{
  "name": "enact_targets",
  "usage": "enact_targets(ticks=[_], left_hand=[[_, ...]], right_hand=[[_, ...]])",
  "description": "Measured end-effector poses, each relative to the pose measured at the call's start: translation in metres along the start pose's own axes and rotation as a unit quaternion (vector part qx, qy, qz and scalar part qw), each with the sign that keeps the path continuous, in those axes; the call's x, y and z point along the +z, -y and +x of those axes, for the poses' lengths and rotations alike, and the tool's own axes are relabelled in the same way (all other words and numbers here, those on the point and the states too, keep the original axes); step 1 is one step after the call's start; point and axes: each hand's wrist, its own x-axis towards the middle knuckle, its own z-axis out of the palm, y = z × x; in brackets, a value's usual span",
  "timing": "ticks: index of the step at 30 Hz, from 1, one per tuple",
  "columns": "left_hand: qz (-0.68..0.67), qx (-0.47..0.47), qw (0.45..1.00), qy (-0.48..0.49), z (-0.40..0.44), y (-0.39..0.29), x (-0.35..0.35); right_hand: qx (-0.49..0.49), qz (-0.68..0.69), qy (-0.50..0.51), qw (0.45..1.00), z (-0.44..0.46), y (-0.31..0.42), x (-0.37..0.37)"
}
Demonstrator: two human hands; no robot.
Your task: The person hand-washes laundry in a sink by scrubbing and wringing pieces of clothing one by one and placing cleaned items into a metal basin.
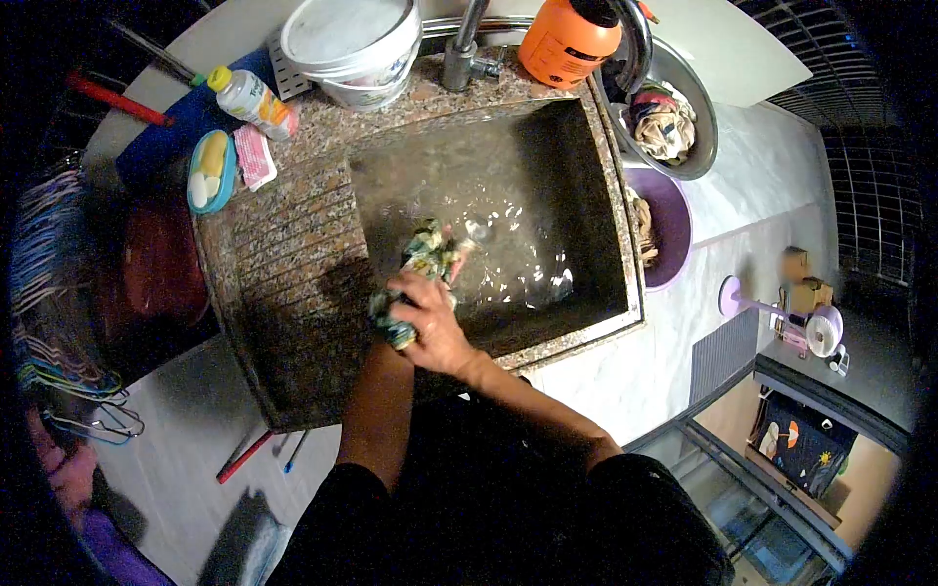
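Note:
A wet patterned cloth (427,251) in green, yellow and dark tones is bunched up at the left edge of the stone sink (528,195), which holds water with bright glints on it. My right hand (437,327) lies over the cloth with its fingers wrapped round it. Beneath it, my left hand (405,342) is mostly covered by the right hand and the cloth, so its fingers are hidden. Left of both hands is the ribbed stone washboard (293,254).
A white tub (347,49), faucet (459,63) and orange bottle (570,44) line the back edge. Soap dish (211,174) and yellow-capped bottle (254,101) stand at left. A metal basin (705,122) and purple bucket (672,230), both with clothes, are at right.

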Motion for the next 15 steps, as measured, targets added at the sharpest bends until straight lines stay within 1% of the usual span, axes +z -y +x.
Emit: enact_targets(ticks=[1,2,4,5,6,8,9,10,11,12,13,14,15], left_hand=[[0.001,0.0,1.0,-0.031,-0.005,0.0,0.005],[0.007,0.007,0.998,-0.068,-0.005,-0.001,0.007],[0.026,0.034,0.983,-0.18,0.001,-0.003,-0.003],[0.043,0.049,0.97,-0.235,0.009,-0.005,-0.016],[0.073,0.072,0.951,-0.293,0.021,-0.009,-0.03],[0.146,0.113,0.9,-0.395,0.034,-0.012,-0.049],[0.192,0.134,0.865,-0.443,0.037,-0.011,-0.055],[0.282,0.145,0.813,-0.489,0.037,-0.011,-0.045],[0.388,0.146,0.739,-0.531,0.033,-0.009,-0.036],[0.538,0.114,0.604,-0.577,0.034,-0.01,-0.018],[0.681,0.069,0.486,-0.544,0.024,-0.014,-0.015],[0.712,0.07,0.468,-0.519,0.02,-0.013,-0.002],[0.742,0.071,0.448,-0.493,0.017,-0.012,0.012]], right_hand=[[0.014,-0.023,0.01,1.0,-0.006,-0.002,0.015],[0.02,-0.03,-0.024,0.999,-0.008,-0.015,0.028],[0.034,-0.044,-0.088,0.995,-0.012,-0.047,0.05],[0.125,-0.073,-0.072,0.987,-0.005,-0.064,0.047],[0.165,-0.066,-0.098,0.979,0.01,-0.073,0.034],[0.163,-0.044,-0.117,0.979,0.022,-0.11,0.029],[0.198,-0.051,-0.102,0.973,0.026,-0.115,0.023],[0.232,-0.059,-0.084,0.967,0.031,-0.119,0.016],[0.268,-0.066,-0.067,0.959,0.033,-0.121,0.008],[0.19,-0.157,-0.075,0.966,0.025,-0.153,0.012],[0.124,-0.213,-0.046,0.968,0.025,-0.164,0.006],[0.06,-0.267,-0.016,0.962,0.023,-0.173,0.0],[0.064,-0.206,0.019,0.976,0.017,-0.195,-0.001]])
